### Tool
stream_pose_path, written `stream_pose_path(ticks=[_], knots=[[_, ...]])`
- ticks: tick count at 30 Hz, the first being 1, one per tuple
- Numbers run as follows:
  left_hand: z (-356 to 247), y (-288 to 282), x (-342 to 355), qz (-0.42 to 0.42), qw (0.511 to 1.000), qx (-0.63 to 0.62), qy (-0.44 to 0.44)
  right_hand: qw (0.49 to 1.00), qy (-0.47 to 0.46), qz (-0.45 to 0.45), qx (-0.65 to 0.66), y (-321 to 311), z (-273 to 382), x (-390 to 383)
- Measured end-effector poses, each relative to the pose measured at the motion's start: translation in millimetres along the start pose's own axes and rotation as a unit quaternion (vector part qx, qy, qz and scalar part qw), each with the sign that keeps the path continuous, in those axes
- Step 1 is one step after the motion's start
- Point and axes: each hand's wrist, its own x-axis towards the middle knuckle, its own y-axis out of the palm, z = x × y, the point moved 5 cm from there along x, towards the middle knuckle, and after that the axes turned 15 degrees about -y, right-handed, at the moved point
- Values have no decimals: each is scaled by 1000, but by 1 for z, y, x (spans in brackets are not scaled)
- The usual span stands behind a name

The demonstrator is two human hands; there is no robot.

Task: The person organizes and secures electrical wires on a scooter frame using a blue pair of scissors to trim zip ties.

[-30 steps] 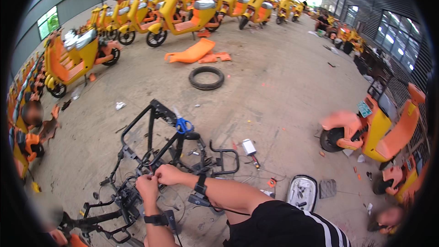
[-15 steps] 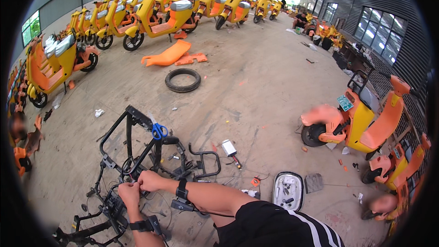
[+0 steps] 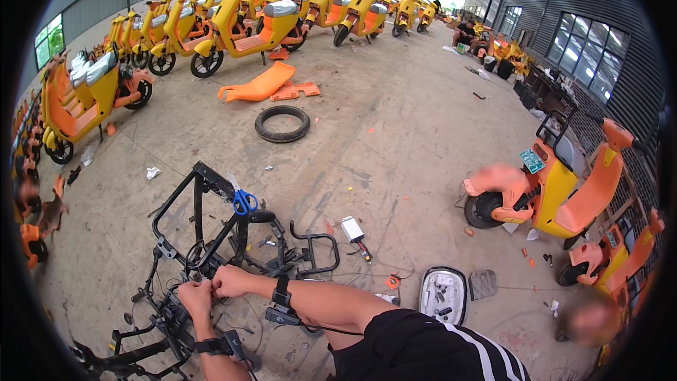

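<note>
A bare black scooter frame [image 3: 199,197] stands at the lower left, with thin dark wires and cables hanging about its middle. Over those wires, my left hand [image 3: 194,298] and my right hand [image 3: 231,281] are close together with fingertips pinched. What they grip is too small to make out; my own fingers cover most of it. Scissors [image 3: 244,202] with blue handles rest on the upper part of the frame, just beyond my right hand. Straps with small dark devices circle both wrists.
On the floor lie a silver box [image 3: 352,228] with leads, a white-lined tray [image 3: 459,289] of small parts, a black tyre [image 3: 262,124] and an orange panel [image 3: 262,83]. A yellow-orange scooter [image 3: 549,190] stands at right. Rows of scooters [image 3: 240,25] fill the back left. A person [image 3: 465,31] sits far off.
My left hand has shifted slightly left and up. My right hand stays nearly in place, still pinched beside it. The scissors and frame have not moved.
</note>
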Motion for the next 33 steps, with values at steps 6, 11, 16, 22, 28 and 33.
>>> stream_pose_path(ticks=[6,11,16,22,28,33], knots=[[-1,3,-3,5,1000,-23,-20,1000,2,4,6,-5,2,-2],[-7,2,-17,135,974,-157,-92,999,22,0,28,-17,7,-12],[10,14,-7,165,949,-228,-142,1000,18,-20,5,-21,2,-17],[9,27,-8,137,960,-211,-123,999,-1,-39,-14,-30,2,-24],[4,38,0,142,966,-199,-78,998,4,-38,-51,-40,-3,-20],[-2,9,-5,49,998,-28,5,999,-8,-34,-6,-32,8,-1]])
